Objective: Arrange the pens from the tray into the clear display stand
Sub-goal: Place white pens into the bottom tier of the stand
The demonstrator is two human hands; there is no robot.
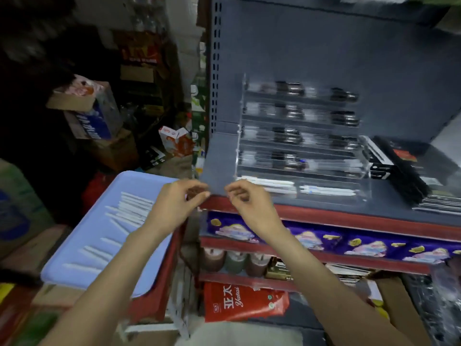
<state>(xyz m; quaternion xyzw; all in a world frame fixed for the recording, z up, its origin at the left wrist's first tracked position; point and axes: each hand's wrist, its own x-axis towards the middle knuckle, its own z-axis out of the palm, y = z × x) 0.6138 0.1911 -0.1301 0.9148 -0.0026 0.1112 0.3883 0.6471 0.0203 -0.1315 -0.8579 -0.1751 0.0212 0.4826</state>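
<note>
A pale blue tray (139, 186) sits at the left on a red crate, with several white pens (132, 208) lying loose in it. The clear tiered display stand (240, 136) stands on the grey shelf (324, 208). Its upper tiers hold dark pens (289, 136), and white pens (272, 184) lie in the lowest tier. My left hand (179, 201) hovers over the tray's right edge with its fingers loosely curled. My right hand (247, 198) is at the shelf's front edge, just left of the stand, also loosely curled. No pen shows in either hand; the frame is blurred.
Black boxed goods (399, 176) lie stacked right of the stand. The shelf's red front lip (349, 217) runs below my hands, with purple packets (311, 238) and jars (232, 262) on lower shelves. Cardboard boxes (94, 113) crowd the floor at the left.
</note>
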